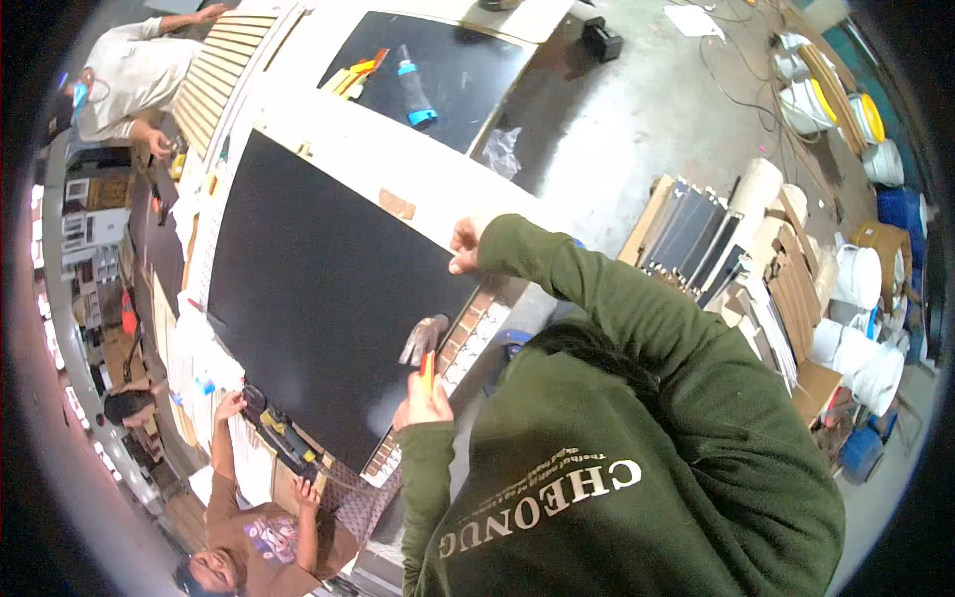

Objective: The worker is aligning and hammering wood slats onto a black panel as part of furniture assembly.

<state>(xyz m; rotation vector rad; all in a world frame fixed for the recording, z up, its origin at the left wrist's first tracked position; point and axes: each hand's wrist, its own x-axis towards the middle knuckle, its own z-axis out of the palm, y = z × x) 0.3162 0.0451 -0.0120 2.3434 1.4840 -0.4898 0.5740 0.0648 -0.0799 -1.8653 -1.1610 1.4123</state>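
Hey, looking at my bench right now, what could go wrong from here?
The slim orange tool in your left hand might scratch the large flat black panel, being right by its edge. The blue-and-clear cylindrical bottle, lying on its side, could roll if bumped.

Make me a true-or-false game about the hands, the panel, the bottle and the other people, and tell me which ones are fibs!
1. The left hand and right hand both come out of green sleeves. True.
2. The big panel in front of the hands is white. False: the panel is black.
3. The left hand holds an orange tool. True.
4. The right hand is holding the blue bottle. False: the blue bottle is on a dark sheet, away from both hands.
5. Someone in a brown top is beside a yellow-and-black tool. True.
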